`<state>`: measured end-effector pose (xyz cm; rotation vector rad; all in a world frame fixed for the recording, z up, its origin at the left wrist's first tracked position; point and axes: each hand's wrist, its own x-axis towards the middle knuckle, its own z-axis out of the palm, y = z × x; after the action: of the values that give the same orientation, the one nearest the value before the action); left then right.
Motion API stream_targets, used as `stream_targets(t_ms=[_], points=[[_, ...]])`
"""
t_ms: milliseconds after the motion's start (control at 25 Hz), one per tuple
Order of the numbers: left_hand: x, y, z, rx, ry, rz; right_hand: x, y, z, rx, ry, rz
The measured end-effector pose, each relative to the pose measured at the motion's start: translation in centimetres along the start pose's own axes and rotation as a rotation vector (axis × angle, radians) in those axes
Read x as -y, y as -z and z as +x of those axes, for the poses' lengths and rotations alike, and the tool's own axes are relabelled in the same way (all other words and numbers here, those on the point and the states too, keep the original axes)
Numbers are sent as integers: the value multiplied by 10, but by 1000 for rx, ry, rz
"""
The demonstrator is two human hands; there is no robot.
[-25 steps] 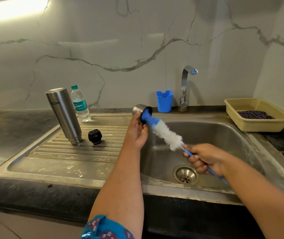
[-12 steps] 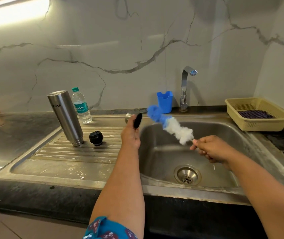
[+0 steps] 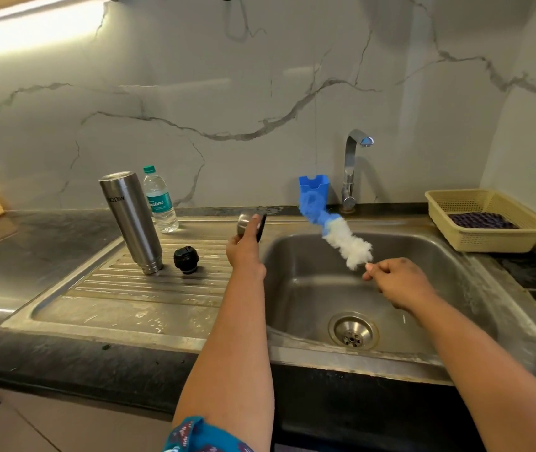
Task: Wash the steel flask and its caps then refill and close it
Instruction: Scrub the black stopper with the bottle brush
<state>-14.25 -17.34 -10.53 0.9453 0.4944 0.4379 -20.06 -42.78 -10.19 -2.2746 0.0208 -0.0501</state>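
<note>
Across the dark table [image 3: 64,357] sat the steel sink [image 3: 501,288] with its ribbed drainboard [image 3: 129,288], where I saw the steel flask [image 3: 133,223] standing inverted beside the black inner cap [image 3: 186,259], a plastic water bottle [image 3: 159,200] just behind them. Over the basin's left edge my left hand [image 3: 244,252] had its grip curled round the steel outer cap [image 3: 246,223]. My right hand [image 3: 397,282] pinched the handle of the bottle brush [image 3: 341,238], whose blue tip was raised toward the blue holder [image 3: 320,184], apart from the cap.
</note>
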Motion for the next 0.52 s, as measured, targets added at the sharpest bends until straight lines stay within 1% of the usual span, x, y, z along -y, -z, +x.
stream_targets(t_ms=[40,120,200,280,400,520], points=[[-10,3,-9,26,-26,79,-1,-2,1,-30,10,-12],[-31,17,-21,50,-113,205,-3,-7,1,-40,33,-26],[-46,44,-20,47,-214,359,0,-17,0,-9,46,-29],[-54,71,-18,38,-272,540,11,-29,-6,61,58,3],[-54,95,-3,16,-328,838,39,-43,-12,206,26,161],[-48,96,4,45,-404,1112,64,-54,-8,320,-44,379]])
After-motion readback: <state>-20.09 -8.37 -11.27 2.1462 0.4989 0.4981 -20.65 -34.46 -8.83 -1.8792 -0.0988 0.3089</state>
